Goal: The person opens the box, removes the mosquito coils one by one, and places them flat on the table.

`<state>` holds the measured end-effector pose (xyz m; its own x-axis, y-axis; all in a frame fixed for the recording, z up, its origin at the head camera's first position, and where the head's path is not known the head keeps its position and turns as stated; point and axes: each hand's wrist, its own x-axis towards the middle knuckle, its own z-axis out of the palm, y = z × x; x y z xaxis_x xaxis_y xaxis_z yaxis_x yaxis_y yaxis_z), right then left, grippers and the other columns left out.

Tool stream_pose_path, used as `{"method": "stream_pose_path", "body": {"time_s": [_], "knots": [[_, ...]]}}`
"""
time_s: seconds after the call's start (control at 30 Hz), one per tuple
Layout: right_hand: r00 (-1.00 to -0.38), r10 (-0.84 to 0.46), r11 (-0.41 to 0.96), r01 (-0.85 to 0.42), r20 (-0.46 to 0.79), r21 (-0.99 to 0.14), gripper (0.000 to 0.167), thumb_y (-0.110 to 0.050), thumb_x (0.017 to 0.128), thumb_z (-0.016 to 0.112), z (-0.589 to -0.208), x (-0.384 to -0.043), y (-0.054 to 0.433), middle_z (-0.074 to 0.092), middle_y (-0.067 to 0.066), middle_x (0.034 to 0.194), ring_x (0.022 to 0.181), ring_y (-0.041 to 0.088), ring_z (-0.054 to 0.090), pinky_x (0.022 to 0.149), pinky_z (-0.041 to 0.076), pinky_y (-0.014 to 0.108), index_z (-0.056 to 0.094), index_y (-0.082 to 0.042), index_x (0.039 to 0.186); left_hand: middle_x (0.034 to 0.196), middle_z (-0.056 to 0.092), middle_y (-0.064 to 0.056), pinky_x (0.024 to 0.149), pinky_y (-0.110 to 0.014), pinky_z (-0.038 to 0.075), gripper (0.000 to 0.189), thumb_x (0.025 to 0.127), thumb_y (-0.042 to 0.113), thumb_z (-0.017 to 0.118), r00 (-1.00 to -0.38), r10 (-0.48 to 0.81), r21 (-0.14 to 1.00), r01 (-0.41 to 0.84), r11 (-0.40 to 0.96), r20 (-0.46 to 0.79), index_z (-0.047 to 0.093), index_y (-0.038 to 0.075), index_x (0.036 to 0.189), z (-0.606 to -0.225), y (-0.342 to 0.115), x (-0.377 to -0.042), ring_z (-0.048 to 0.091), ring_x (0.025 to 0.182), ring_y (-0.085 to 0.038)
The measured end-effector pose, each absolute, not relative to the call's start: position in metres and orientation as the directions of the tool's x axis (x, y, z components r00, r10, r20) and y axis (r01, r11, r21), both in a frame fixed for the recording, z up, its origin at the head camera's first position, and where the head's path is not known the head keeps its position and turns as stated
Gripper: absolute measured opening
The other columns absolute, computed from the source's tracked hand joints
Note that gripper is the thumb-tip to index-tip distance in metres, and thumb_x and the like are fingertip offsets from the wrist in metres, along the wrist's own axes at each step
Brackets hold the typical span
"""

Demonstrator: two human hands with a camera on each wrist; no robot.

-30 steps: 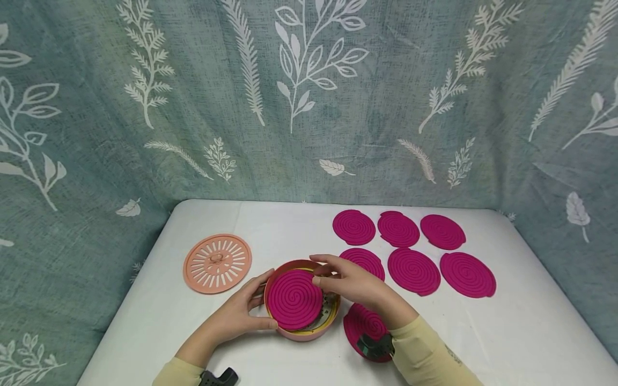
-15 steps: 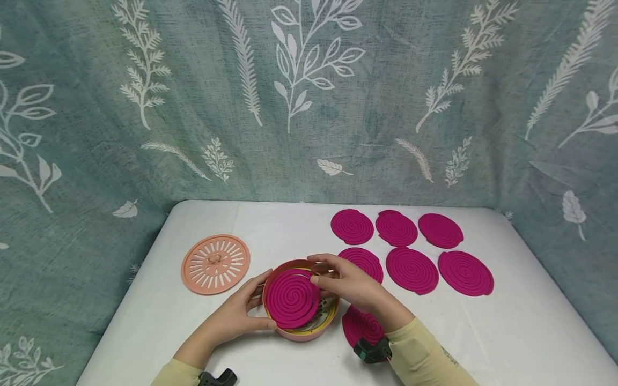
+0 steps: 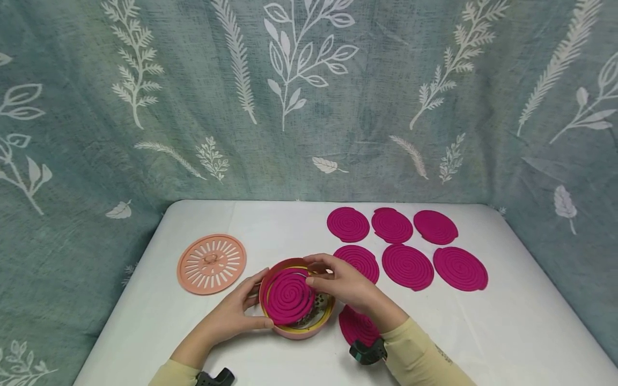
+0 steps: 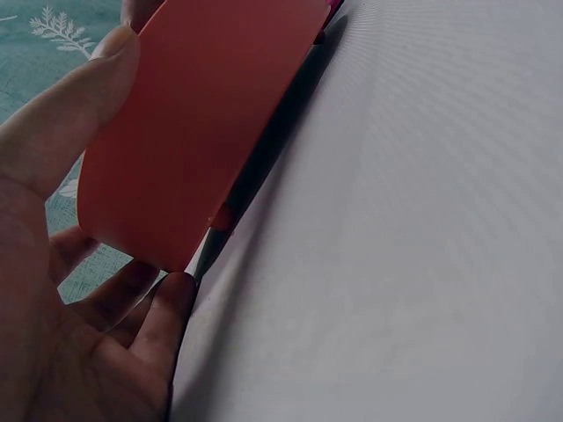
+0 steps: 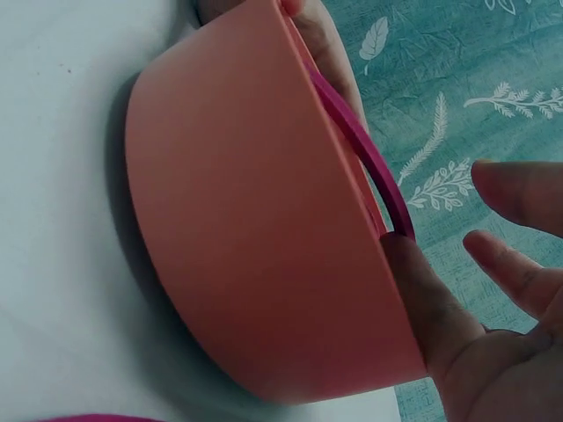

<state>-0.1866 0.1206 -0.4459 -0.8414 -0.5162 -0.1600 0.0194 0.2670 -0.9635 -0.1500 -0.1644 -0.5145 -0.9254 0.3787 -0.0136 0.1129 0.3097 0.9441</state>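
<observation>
A round coral mosquito coil holder (image 3: 299, 335), yellow just inside its rim, stands at the table's middle, tilted in the left wrist view. My left hand (image 3: 237, 315) grips its left side, thumb at the near rim and fingers behind. A magenta mosquito coil (image 3: 289, 297) lies in the holder's left part, with gaps showing between its turns. Its outer strand (image 5: 374, 167) bows above the rim in the right wrist view. My right hand (image 3: 340, 280) pinches the coil's right edge; the pinching fingertips are partly hidden. At the right, a patterned holder floor (image 3: 316, 313) shows.
The coral slotted lid (image 3: 211, 264) lies left of the holder. Several magenta coils, such as this coil (image 3: 407, 266), lie in rows at the right. One more coil (image 3: 357, 324) lies partly under my right wrist. A leaf-patterned curtain (image 3: 309, 107) hangs behind the table (image 3: 270, 230).
The coil in the holder has gone from tightly wound to showing gaps between its turns, and more of the holder's floor shows. Both hands keep nearly the same place; the whole view shifts slightly.
</observation>
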Motion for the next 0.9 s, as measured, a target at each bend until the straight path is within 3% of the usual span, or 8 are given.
{"method": "stream_pose_path", "body": {"time_s": [0.33, 0.9], "knots": [[-0.853, -0.494, 0.276, 0.032, -0.170, -0.961, 0.051, -0.024, 0.094, 0.069, -0.4473, -0.1853, 0.1193, 0.049, 0.017, 0.140, 0.123, 0.030, 0.055, 0.093, 0.057, 0.036, 0.052, -0.014, 0.141, 0.146, 0.045, 0.004, 0.109, -0.023, 0.041, 0.111, 0.064, 0.037, 0.094, -0.930, 0.367, 0.939, 0.103, 0.328, -0.026, 0.031, 0.028, 0.156, -0.5151, -0.1641, -0.1495, 0.044, 0.134, -0.014], [-0.874, -0.460, 0.281, 0.024, -0.157, -0.959, 0.052, -0.025, 0.093, 0.071, -0.4459, -0.1840, 0.1171, 0.053, 0.014, 0.137, 0.114, 0.023, 0.061, 0.091, 0.058, 0.039, 0.053, -0.013, 0.141, 0.148, 0.043, 0.004, 0.109, -0.024, 0.041, 0.113, 0.064, 0.035, 0.094, -0.921, 0.389, 0.952, 0.112, 0.285, -0.008, 0.030, 0.023, 0.157, -0.5150, -0.1657, -0.1501, 0.043, 0.135, -0.014]]}}
